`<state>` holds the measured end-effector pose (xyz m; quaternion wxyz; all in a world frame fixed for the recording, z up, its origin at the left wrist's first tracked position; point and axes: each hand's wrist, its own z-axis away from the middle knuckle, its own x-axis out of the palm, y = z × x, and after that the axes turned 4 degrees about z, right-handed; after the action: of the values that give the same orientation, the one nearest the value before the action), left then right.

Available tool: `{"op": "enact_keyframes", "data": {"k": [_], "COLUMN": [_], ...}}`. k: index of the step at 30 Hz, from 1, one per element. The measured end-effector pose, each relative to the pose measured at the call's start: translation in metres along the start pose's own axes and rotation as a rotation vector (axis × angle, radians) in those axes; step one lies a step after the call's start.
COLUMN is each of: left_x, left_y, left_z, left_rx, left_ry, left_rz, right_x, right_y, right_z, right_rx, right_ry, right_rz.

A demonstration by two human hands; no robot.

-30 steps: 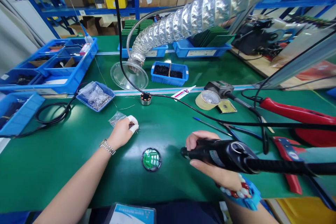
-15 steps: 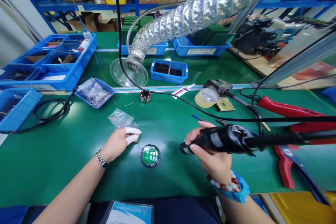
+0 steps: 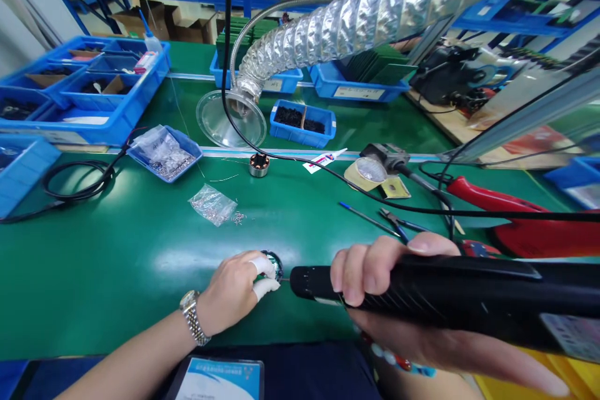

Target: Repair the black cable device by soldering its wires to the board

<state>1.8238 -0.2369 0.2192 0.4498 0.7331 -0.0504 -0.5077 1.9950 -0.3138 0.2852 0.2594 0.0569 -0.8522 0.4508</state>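
My right hand (image 3: 370, 269) is wrapped round a black electric screwdriver (image 3: 445, 287), held level with its thin bit pointing left. The bit's tip meets the fingertips of my left hand (image 3: 232, 290), which wears white finger cots on thumb and index finger. Those fingers are pinched over a round green circuit board with a dark rim (image 3: 275, 258) and cover much of it. Whatever lies between them is hidden. Farther off sit a clear bag of small screws (image 3: 212, 205) and a little pile of loose screws (image 3: 239, 219).
A small copper-wound motor part (image 3: 259, 165) stands below a clear fume hood (image 3: 229, 119). Blue bins (image 3: 304, 131) line the back. On the right lie pliers (image 3: 396, 222), a blue-ended stick (image 3: 368, 219) and a large red-handled tool (image 3: 497, 197). A black cable hangs across the bench.
My left hand has moved from beside the loose screws to the round board. The screwdriver has swung round and come left, its bit now at my left fingertips. The view has shifted slightly.
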Motion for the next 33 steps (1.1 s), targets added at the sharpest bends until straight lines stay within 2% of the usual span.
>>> {"op": "enact_keyframes", "data": {"k": [6,13,17,24,28,31,33], "left_x": [0.001,0.002,0.003,0.001,0.0,-0.001,-0.002], "left_y": [0.003,0.002,0.0,0.002,0.0,-0.005,-0.01], "left_z": [0.001,0.002,0.003,0.003,0.002,0.002,0.004], "left_rx": [0.035,0.051,0.061,0.039,0.066,0.098,0.091], "left_ry": [-0.023,-0.044,-0.046,-0.056,-0.069,-0.082,-0.131], "left_rz": [-0.028,-0.092,-0.13,-0.075,-0.051,-0.002,0.019], "right_x": [0.001,-0.001,0.001,0.002,0.001,0.001,0.001], "right_y": [0.009,0.015,0.016,0.014,0.013,0.018,0.027], "right_z": [0.004,0.007,0.008,0.011,0.012,0.012,0.012], "right_rx": [0.012,0.015,0.034,0.045,0.079,0.071,0.027], "right_ry": [-0.014,-0.088,-0.079,-0.075,-0.136,-0.161,-0.143], "right_rz": [0.014,0.034,0.084,0.082,0.139,0.129,0.084]}}
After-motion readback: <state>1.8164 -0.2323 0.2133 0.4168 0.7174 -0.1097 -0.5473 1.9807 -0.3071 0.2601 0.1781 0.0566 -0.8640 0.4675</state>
